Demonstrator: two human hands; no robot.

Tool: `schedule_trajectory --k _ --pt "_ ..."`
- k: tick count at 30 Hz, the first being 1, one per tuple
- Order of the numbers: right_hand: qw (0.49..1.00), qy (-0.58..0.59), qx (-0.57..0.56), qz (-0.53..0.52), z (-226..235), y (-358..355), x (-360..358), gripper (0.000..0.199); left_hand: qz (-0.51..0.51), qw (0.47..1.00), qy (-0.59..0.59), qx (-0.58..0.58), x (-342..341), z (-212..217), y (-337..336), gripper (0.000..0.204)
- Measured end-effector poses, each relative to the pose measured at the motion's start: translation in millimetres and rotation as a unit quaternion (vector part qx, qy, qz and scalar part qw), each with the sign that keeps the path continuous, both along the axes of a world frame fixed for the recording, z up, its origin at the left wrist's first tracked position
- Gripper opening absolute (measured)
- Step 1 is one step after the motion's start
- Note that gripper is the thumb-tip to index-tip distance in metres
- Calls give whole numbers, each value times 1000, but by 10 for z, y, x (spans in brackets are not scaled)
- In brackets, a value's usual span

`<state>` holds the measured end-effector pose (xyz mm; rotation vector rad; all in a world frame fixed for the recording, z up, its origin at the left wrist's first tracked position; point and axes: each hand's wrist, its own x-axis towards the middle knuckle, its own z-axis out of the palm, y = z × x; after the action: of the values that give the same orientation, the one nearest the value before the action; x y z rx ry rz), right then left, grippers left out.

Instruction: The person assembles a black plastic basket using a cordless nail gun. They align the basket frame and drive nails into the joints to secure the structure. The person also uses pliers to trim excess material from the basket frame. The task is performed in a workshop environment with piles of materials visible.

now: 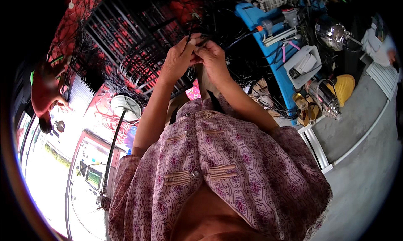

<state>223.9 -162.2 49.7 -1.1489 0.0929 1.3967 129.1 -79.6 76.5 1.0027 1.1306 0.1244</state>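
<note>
My left hand [177, 59] and my right hand [213, 61] meet in front of me, fingertips pinched together. A thin black strip [189, 38] sticks up from the fingers of my left hand. My right fingers close at the same spot, and what lies between them is mostly hidden. Just beyond and left of my hands stands a dark open frame of woven black strips [121, 35], like a large basket. Loose black strips lie tangled around it.
At right a blue table [264, 52] holds a grey power tool [273, 23], a pink-handled tool [283, 53] and a white plastic container [303, 66]. Beside it are a shiny metal vessel [331, 32] and a yellow object [345, 90]. A standing fan [126, 108] and another person [46, 87] are at left.
</note>
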Motion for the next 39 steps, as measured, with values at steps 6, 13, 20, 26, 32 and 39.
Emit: schedule_trajectory --k 6,13,20,26,32,39 --pt "978 -187 -47 -80 -599 -125 816 30 -82 980 103 146 -138 -184 47 36" --pt "697 -520 -494 15 -1854 -326 2745 68 -51 979 101 167 -363 -177 31 26" --pt "707 -326 -614 -129 -2006 18 3065 79 17 986 142 91 -461 -171 -125 32" --pt "770 -382 -448 -246 -1862 -441 3032 33 32 993 97 57 -434 -48 -67 32" --pt "895 -299 -179 -277 -742 -1259 2885 13 30 996 30 84 -506 178 1 30" --pt "960 -136 112 -218 1460 -1375 1523 50 6 991 -136 -21 -444 830 -134 31"
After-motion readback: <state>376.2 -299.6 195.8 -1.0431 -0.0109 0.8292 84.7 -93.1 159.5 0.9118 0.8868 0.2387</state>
